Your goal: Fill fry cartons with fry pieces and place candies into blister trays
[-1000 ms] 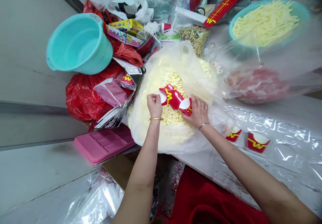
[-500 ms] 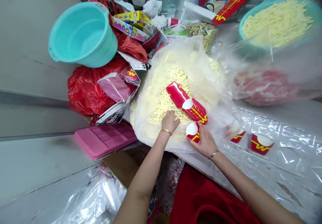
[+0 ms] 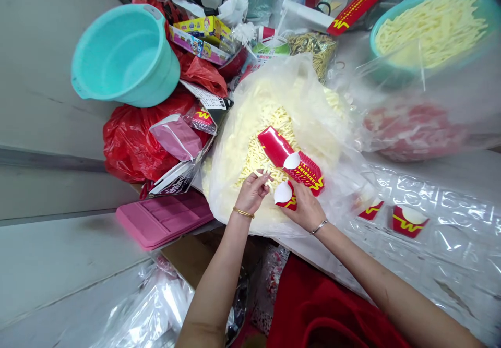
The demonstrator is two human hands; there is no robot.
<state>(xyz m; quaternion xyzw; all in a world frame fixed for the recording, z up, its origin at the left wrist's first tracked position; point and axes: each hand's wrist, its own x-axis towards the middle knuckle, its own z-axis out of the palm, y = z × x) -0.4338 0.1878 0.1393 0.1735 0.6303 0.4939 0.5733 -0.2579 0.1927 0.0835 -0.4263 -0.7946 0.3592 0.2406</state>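
My left hand [image 3: 251, 194] is pinched over the pile, with a few pale yellow fry-shaped sticks between its fingertips. In my right hand [image 3: 307, 205] is a small red fry carton [image 3: 290, 200] with a white oval mouth and a yellow zigzag mark, tilted toward the left hand. Below both hands a pile of fry-shaped sticks [image 3: 250, 161] lies in a large, spread-open clear plastic bag [image 3: 227, 144]. Resting on the pile just beyond the right hand is a long nested stack of red fry cartons [image 3: 277, 147].
A turquoise basin [image 3: 125, 56] stands at the left, above a red plastic bag [image 3: 133, 139]. A pink tray [image 3: 164, 217] lies near the table edge. Right of me, cartons [image 3: 409, 222] sit in a clear moulded sheet [image 3: 450, 243]. Another basin [image 3: 376, 30] holds more sticks.
My left hand has lifted back from the pile, now with sticks in its fingertips. My right hand has brought the carton left and slightly up, closer to the left hand.
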